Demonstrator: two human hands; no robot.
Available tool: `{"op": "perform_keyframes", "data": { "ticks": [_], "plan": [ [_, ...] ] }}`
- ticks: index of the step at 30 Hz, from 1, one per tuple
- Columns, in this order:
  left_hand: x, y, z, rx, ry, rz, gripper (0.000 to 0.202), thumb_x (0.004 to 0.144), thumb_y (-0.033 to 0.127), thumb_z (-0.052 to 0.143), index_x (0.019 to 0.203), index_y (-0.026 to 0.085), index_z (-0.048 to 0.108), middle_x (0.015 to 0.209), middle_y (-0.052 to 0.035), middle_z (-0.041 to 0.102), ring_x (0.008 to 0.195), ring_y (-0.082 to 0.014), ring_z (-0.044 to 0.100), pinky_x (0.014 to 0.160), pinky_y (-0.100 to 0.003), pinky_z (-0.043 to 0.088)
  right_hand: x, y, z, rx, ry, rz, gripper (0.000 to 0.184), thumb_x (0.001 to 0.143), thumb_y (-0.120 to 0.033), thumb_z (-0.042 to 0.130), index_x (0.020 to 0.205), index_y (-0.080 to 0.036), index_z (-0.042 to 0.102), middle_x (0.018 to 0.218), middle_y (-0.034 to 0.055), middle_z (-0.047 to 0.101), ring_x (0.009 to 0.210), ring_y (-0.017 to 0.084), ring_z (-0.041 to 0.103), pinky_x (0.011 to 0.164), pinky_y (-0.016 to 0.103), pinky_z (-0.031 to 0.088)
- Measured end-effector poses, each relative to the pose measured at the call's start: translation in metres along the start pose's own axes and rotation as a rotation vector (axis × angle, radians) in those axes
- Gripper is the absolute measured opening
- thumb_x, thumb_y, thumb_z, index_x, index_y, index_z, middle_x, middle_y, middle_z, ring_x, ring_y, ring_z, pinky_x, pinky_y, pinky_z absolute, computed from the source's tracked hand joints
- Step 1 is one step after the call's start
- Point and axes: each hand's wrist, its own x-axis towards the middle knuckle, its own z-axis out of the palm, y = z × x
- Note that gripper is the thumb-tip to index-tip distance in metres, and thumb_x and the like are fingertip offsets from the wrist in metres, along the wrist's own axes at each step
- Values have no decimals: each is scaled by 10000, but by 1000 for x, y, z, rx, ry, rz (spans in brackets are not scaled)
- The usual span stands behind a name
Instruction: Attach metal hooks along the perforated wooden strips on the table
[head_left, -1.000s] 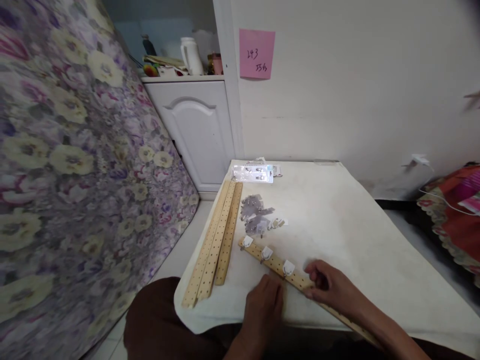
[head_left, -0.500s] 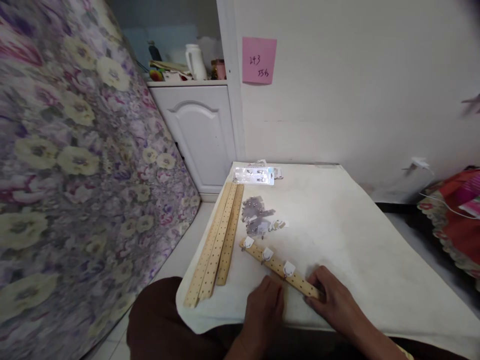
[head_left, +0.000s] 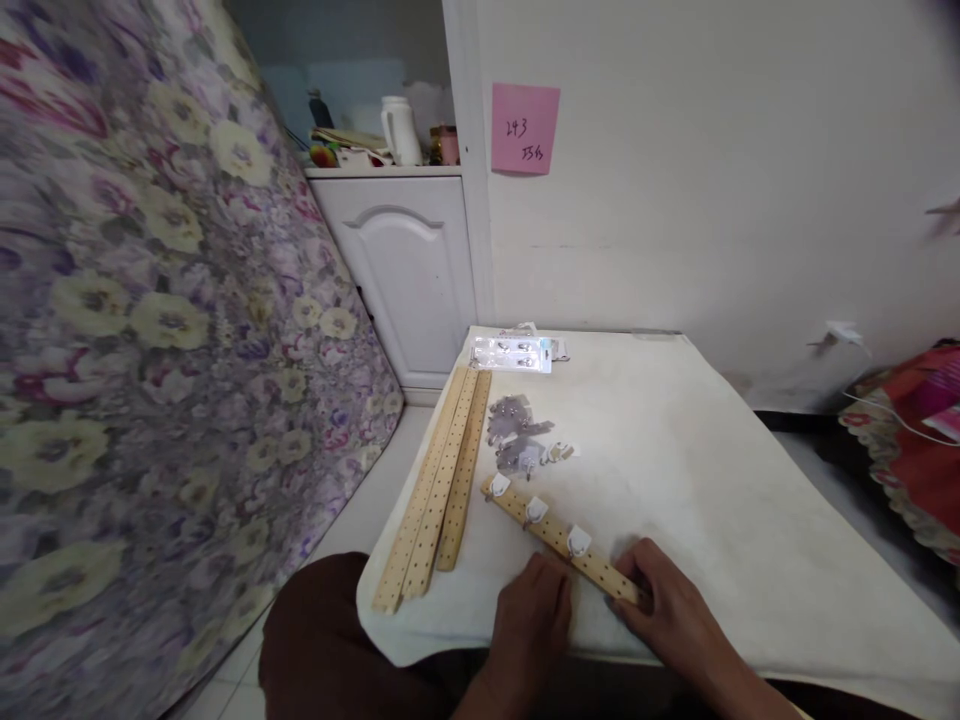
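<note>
My right hand grips the near right end of a pale wooden strip with rows of small holes. The strip lies slantwise on the table, and three white tags with small metal pieces, perhaps jewelry, hang along it: one at the far end, a second, a third. Just below the strip's middle, my left hand rests on the cloth with its fingers curled; whether anything is inside them is hidden. Beyond the strip lie a pile of small grey plastic packets and some small tan pieces.
Several more holed wooden strips lie lengthwise at the table's left. Clear packages with metal pieces sit at the back edge. White cloth covers the table. A floral curtain hangs to the left; a wall stands behind.
The camera view has shifted slightly. Both hands and the wooden strip keep almost the same places on the table.
</note>
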Motion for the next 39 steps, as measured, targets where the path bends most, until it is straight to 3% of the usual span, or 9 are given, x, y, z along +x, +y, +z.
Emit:
{"op": "perform_keyframes", "data": {
  "ticks": [12, 30, 36, 39],
  "plan": [
    [1, 2, -2, 9, -15, -14, 141, 877, 143, 413, 798, 226, 495, 756, -1, 555, 700, -139, 558, 605, -238, 431, 2, 1, 5, 6, 13, 2, 103, 718, -225, 525, 792, -222, 453, 779, -11, 542, 718, 166, 533, 648, 287, 422],
    [0, 1, -1, 37, -17, -7, 139, 864, 142, 412, 771, 221, 477, 752, -6, 549, 672, -135, 551, 584, -233, 432, 7, -19, 8, 13, 79, -41, 103, 713, -213, 544, 796, -233, 486, 833, 5, 559, 797, 192, 553, 710, 299, 422],
    [0, 1, -1, 38, -1, 18, 147, 862, 128, 406, 777, 222, 481, 732, -1, 544, 665, -135, 551, 574, -230, 424, 14, -7, 2, 109, -23, -21, 196, 695, -250, 601, 872, -223, 522, 798, -12, 559, 720, 164, 542, 648, 272, 427],
    [1, 0, -1, 41, 6, 23, 149, 870, 137, 401, 783, 223, 484, 742, -5, 553, 660, -133, 555, 566, -230, 422, 34, 4, -10, 199, -56, -54, 135, 774, -291, 538, 876, -205, 554, 746, -10, 565, 686, 157, 545, 627, 265, 431]
  ]
}}
